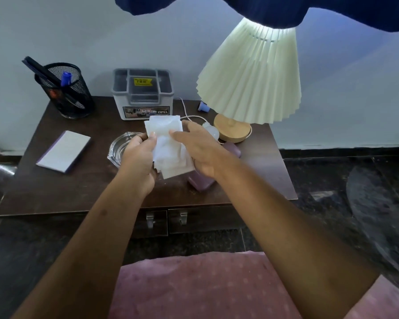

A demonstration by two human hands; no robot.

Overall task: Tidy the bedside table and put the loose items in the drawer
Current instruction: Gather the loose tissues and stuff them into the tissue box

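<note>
The left hand (139,155) and right hand (199,153) pinch an uneven tissue stack (167,137) over the desk (55,192); loose sheets may slide toward the ashtray (116,147) at nine o'clock

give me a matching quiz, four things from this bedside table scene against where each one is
1 mesh pen holder
2 notepad
3 lamp
4 white tissues

A held by the left hand and right hand
B back left corner of the table
C back right of it
D lying flat on its left side

Pairs: 1-B, 2-D, 3-C, 4-A
</note>
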